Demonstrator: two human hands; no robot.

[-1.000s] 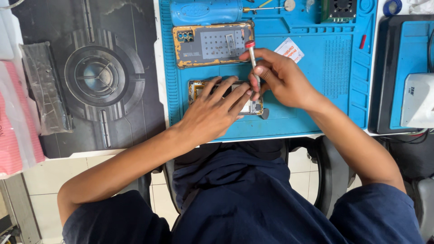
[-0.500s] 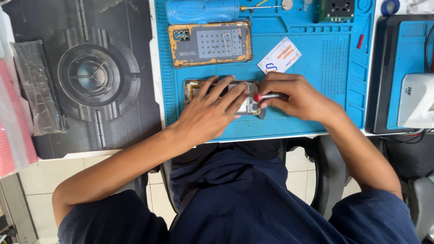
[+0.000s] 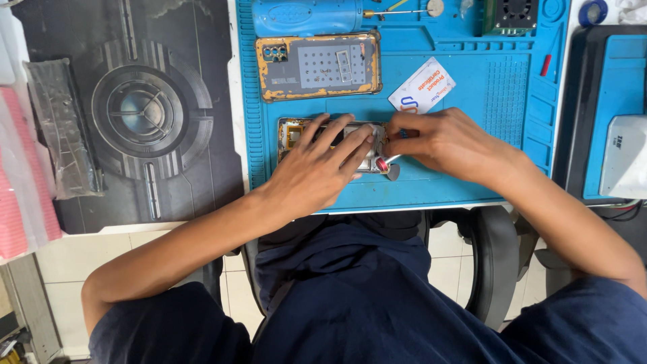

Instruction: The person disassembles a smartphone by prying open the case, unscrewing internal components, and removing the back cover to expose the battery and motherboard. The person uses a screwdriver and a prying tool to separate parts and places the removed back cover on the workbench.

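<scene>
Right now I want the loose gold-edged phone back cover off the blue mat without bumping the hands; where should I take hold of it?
Grip the gold-edged phone back cover by its two long edges, coming from the far side. It lies flat, inner face up, clear of the left hand and right hand working on the opened phone nearer the person. The thin rim probably offers the only purchase.

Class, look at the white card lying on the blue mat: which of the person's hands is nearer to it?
Right. The right hand lies just below the white card, nearly touching it. The left hand rests on the opened phone, farther to the card's lower left.
</scene>
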